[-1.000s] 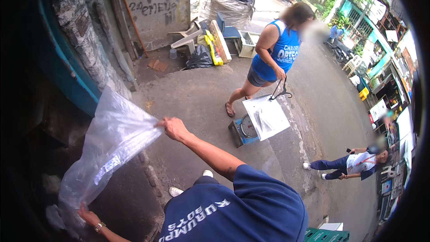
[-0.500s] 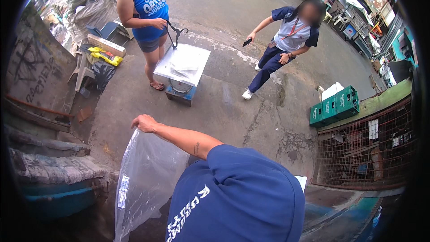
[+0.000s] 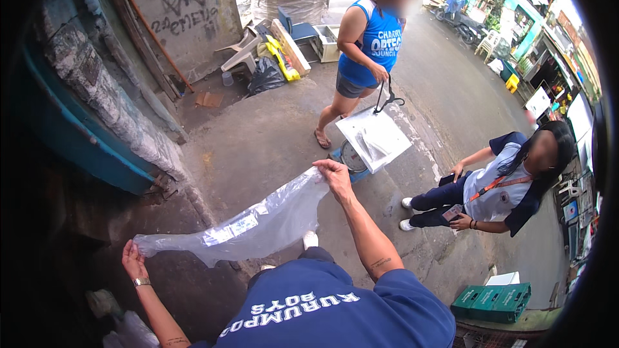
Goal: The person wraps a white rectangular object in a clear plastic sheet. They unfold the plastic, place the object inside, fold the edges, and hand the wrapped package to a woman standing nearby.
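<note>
The person's blue shirt point(image 3: 335, 312) runs off the lower edge, and it hides the upper arms and all of the legs except one white shoe tip point(image 3: 311, 240). The left hand point(image 3: 133, 261) pinches one end of the clear plastic bag point(image 3: 248, 225) (the bag's mouth cannot be made out). The white platform scale point(image 3: 373, 138) covers its own base. The green crates point(image 3: 493, 301) sit partly behind the shoulder. The far stalls at the right rim are too small to read.
</note>
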A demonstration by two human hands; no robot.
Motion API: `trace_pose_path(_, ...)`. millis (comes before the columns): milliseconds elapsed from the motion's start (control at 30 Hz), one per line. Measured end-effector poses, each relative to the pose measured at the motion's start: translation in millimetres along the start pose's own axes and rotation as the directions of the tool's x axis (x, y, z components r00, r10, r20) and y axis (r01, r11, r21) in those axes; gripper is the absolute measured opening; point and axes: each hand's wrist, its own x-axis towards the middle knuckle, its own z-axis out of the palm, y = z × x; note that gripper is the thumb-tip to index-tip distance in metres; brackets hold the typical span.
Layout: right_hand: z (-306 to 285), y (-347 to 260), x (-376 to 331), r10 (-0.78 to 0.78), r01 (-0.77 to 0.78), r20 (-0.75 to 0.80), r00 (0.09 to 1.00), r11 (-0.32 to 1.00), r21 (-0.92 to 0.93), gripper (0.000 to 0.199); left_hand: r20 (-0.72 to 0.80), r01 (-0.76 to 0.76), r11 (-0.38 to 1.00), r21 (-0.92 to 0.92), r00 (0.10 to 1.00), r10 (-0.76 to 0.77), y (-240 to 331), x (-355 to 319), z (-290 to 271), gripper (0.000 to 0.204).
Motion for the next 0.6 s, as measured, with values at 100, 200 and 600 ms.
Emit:
trace_pose_path(100,4,-8,1,-0.064,0.069,0.103,0.993,0.997,-0.047,0.014,-0.002,-0.201,0.977,0.070,0.979,0.202,39,11,-5,0.033)
trace_pose_path(200,11,-12,-7,0.026,0.010,0.113,0.993,0.951,-0.309,0.015,0.022,-0.237,0.939,0.248,0.971,0.239,70,20,-23,0.027)
trace_pose_path(600,136,1,-140,0.135,-0.096,0.404,0.905,0.989,-0.116,0.024,0.497,-0.669,0.374,0.642,0.735,0.460,73,-108,168,0.046)
